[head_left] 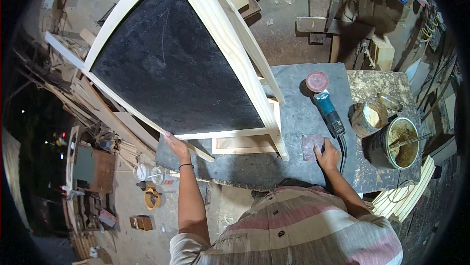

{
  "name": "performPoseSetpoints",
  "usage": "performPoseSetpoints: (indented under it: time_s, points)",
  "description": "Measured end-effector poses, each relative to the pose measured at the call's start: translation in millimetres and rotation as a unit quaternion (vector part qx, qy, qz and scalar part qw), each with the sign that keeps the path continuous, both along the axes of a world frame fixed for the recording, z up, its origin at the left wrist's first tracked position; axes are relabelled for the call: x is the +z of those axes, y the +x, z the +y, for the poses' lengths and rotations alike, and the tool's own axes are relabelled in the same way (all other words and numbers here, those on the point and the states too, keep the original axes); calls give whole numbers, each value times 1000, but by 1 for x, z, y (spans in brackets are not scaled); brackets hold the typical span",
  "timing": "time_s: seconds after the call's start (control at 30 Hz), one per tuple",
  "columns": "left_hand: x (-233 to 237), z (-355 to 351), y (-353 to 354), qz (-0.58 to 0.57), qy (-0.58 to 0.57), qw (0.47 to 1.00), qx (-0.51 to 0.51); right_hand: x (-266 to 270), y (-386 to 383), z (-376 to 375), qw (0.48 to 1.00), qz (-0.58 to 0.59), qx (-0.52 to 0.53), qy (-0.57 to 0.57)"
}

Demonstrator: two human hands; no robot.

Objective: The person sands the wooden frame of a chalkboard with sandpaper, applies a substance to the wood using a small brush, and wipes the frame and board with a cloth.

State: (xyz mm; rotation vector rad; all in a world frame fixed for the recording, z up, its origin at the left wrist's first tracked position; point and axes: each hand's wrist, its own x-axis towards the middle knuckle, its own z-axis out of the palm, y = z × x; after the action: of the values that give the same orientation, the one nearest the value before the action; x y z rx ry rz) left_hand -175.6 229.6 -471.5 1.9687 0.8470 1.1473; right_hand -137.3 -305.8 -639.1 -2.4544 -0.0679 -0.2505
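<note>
A wooden-framed chalkboard easel (176,64) with a black panel and pale, bare wood rails stands on the grey worktop (240,169). My left hand (177,148) grips the easel's side rail near its lower left corner. On the right, my right hand (328,156) is closed on the edge of a square of sandpaper (308,145) at the worktop. Just above that hand lies a blue and black angle grinder (329,113) with a reddish sanding disc (317,82). Behind the panel, a second wooden frame (247,45) shows in part.
At the right stand a bucket (415,140) with brownish paste and a stirring stick, and a smaller tub (364,120). The grinder's cord (343,152) runs toward me. Wood strips (406,191) are stacked low right; plastic containers (149,173) and a tape roll (152,199) sit lower left.
</note>
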Motion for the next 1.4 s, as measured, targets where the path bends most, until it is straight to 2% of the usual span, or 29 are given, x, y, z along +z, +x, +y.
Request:
performPoseSetpoints:
  time_s: [0.4,0.7,0.97,1.17,1.27,1.37,1.4]
  points:
    - [-21,28,-1,4,10,1000,-7,9,-1,-1,1000,23,-10,6]
    - [-7,12,-1,37,5,999,7,5,0,-2,1000,15,-5,8]
    - [0,3,2,-5,-33,999,2,5,0,-4,1000,16,-9,19]
    - [-2,7,-2,56,-20,998,17,2,-1,-5,999,26,-18,21]
    - [2,1,-1,17,-50,999,-9,-2,-1,-6,999,32,-22,26]
    - [9,-15,2,-4,-27,1000,-10,-5,1,-8,998,55,-23,37]
    - [6,-2,-1,44,-31,998,18,-12,1,-8,998,36,-21,50]
